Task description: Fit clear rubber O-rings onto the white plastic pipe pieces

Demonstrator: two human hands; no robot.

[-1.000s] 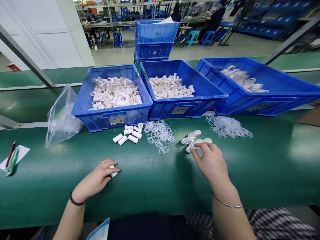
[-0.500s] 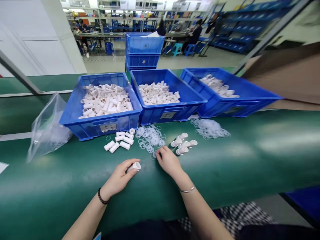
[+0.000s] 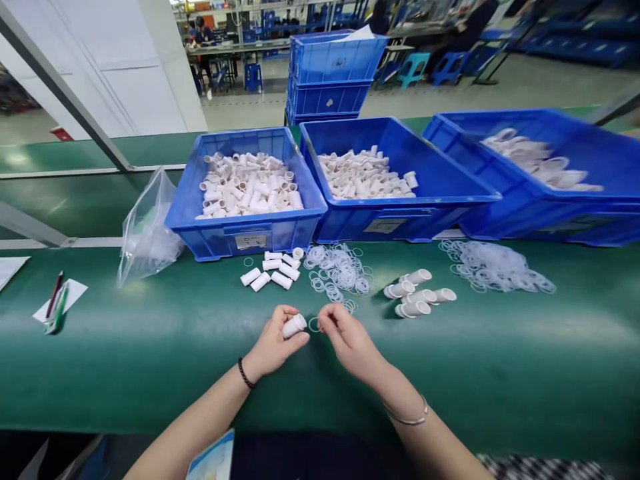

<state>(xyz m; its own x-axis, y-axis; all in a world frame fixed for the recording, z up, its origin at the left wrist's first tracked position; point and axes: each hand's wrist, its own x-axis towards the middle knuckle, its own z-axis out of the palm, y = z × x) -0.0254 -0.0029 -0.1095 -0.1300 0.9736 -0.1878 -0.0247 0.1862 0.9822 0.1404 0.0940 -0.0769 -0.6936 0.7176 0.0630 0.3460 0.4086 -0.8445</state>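
Note:
My left hand (image 3: 274,345) grips a short white plastic tube (image 3: 294,325), its open end turned to the right. My right hand (image 3: 350,341) pinches a small clear ring (image 3: 315,325) just beside that tube's end. Both hands hover over the green table (image 3: 150,353) near its front edge. Behind them lie a scatter of clear rings (image 3: 337,272), a row of white tubes (image 3: 270,270) to the left and a cluster of flanged white tubes (image 3: 417,293) to the right.
Three blue bins stand at the back: the left bin (image 3: 245,230) and middle bin (image 3: 390,223) with white tubes, the right bin (image 3: 550,213) with white parts. A clear plastic bag (image 3: 147,233), pens on paper (image 3: 56,307) and another ring pile (image 3: 495,267) lie around.
My right hand left the flanged tubes, picked a ring from the scatter and came toward my left hand. My left hand lifted its tube off the table and moved right.

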